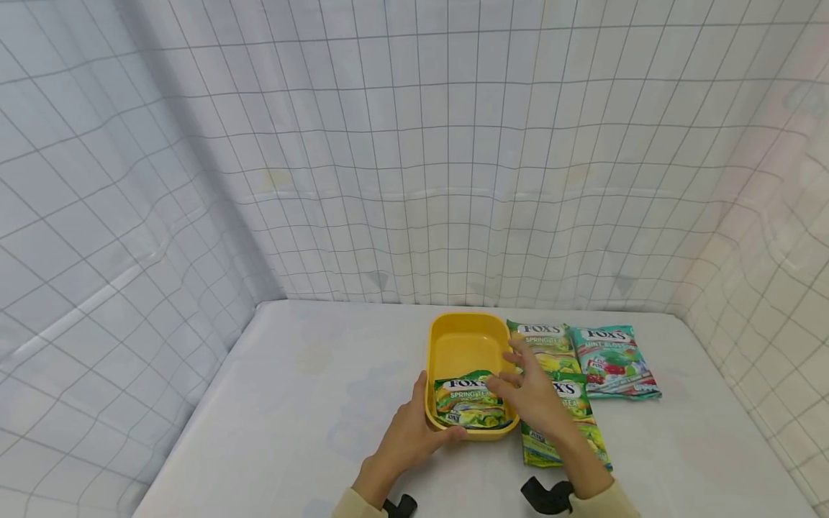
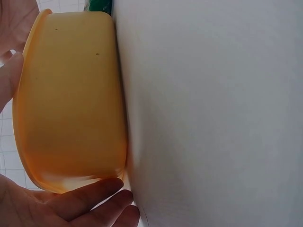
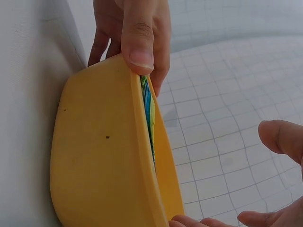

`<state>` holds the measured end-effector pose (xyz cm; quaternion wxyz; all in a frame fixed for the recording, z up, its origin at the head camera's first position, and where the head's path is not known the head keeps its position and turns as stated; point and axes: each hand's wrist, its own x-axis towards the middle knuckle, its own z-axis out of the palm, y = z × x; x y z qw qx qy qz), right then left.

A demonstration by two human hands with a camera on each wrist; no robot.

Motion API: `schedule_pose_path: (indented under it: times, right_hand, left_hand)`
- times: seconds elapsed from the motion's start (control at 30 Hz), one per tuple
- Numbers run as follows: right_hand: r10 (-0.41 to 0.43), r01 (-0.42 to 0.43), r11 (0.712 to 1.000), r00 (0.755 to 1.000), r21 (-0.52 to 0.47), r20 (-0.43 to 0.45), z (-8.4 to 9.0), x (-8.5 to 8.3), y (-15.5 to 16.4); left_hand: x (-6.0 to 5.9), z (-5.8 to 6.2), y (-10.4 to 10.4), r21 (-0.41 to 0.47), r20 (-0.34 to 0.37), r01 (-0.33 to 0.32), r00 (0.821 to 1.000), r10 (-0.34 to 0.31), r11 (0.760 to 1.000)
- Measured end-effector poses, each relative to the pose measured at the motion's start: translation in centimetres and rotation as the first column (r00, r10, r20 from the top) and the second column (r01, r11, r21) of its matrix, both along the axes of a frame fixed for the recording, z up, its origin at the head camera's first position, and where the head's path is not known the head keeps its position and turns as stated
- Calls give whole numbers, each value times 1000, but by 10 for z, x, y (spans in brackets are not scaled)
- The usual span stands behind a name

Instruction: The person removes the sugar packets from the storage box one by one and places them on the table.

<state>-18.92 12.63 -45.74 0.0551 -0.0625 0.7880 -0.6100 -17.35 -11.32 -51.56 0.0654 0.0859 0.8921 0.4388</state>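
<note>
A yellow plastic tub (image 1: 458, 352) stands on the white surface, with a green FOX'S Spring Tea candy bag (image 1: 469, 403) lying in its near half. My left hand (image 1: 409, 430) grips the tub's near left corner, thumb on the near rim and fingers along the left side. The left wrist view shows those fingers (image 2: 94, 201) against the tub wall. Above the tub's right rim is my right hand (image 1: 532, 388), fingers apart and holding nothing. In the right wrist view its thumb (image 3: 281, 137) stands clear of the tub, and some fingertips are near the rim; contact is unclear.
Right of the tub lie more green FOX'S bags, one farther back (image 1: 544, 338) and one nearer (image 1: 570, 432), partly hidden by my right arm. A teal FOX'S Mint bag (image 1: 615, 363) lies beyond them. Grid-patterned white sheets (image 1: 427, 158) enclose the back and sides.
</note>
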Motion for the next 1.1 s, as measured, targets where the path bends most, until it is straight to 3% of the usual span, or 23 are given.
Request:
schedule_pose_path:
  times: [0.2,0.43,0.9,1.1]
  right_hand:
    - [-22,21,989,1000,145,7,-2,-1,-10]
    - [-48,41,951,999,305,14,-3,1,-26]
    - [-48,18,948,995,319,87,-11,-9,-43]
    - [-47,19,960,995,280,91,-13,-10,-44]
  left_hand:
    - [1,2,0,-14,7,-6,1000,6,1000]
    - [3,3,1,-27,3,1,1000,-1,1000]
    - [2,1,0,-23,-17,16,1000,-16,1000]
    - [2,1,0,-20,-27,18,999,-18,1000]
